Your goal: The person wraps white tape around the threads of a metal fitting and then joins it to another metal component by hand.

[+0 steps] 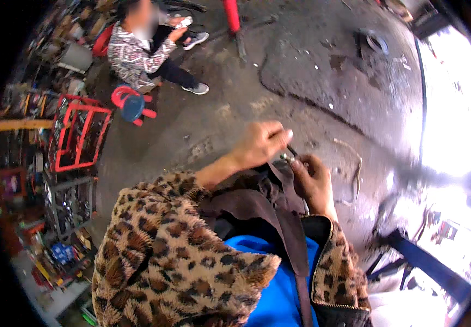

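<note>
Both hands meet in front of my body. My left hand (260, 143) has its fingers curled around the upper end of a short dark rod-like piece (291, 150). The fingers of my right hand (312, 175) pinch its lower end, together with a small metal fitting (286, 157) that has a greenish tip. What exactly the fitting is cannot be told. Dark brown cloth (243, 204) lies below the hands over my lap, and a long strip of it hangs across a blue garment (276, 302).
A seated person (137, 53) holds a whitish object at the upper left. Near that person stand small red and blue stools (132, 108). Red metal racks (82, 135) and crowded shelves line the left. A blue metal beam (431, 265) stands lower right; a cord (359, 171) lies on the floor.
</note>
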### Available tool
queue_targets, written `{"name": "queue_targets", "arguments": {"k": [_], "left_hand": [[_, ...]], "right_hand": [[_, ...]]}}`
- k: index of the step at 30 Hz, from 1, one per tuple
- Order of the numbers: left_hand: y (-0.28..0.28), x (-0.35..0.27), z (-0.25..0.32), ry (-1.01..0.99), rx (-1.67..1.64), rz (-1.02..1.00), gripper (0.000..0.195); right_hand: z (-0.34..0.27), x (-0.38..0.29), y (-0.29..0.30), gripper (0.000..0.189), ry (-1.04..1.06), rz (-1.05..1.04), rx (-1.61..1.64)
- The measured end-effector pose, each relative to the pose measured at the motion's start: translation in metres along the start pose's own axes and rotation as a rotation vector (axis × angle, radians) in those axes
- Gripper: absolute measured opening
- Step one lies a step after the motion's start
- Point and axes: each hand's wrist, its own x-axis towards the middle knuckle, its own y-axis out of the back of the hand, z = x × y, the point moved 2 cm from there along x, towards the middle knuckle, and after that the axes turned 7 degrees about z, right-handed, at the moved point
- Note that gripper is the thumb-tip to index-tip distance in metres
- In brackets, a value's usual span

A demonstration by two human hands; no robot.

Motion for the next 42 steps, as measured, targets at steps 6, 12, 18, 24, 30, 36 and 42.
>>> {"name": "queue_targets", "arguments": {"k": [6, 12, 18, 24, 30, 36, 42], "left_hand": [[0.009, -0.008, -0.004, 0.164, -0.267, -0.204, 0.036], [0.004, -0.010, 0.014, 0.153, -0.312, -0.298, 0.029], [0.004, -0.009, 0.018, 0.057, -0.196, -0.263, 0.028], [0.002, -0.011, 0.011, 0.187, -0.326, -0.276, 0.026], [-0.006, -0.021, 0.016, 0.294, -0.364, -0.233, 0.020], [-0.011, -0.030, 0.026, 0.313, -0.348, -0.132, 0.016], [-0.008, -0.038, 0.023, 0.224, -0.375, -0.105, 0.016]], "right_hand": [[-0.011, -0.002, 0.005, 0.019, -0.009, 0.034, 0.104], [-0.018, -0.006, 0.003, 0.023, -0.009, 0.044, 0.116], [-0.014, -0.003, 0.003, 0.024, 0.045, 0.050, 0.031], [-0.016, -0.001, 0.003, 0.025, 0.026, 0.073, 0.110], [-0.018, -0.002, 0.004, 0.027, -0.008, 0.079, 0.152], [-0.011, 0.001, 0.004, 0.027, 0.003, 0.131, 0.148], [-0.012, 0.000, 0.005, 0.026, 0.006, 0.160, 0.200]]}}
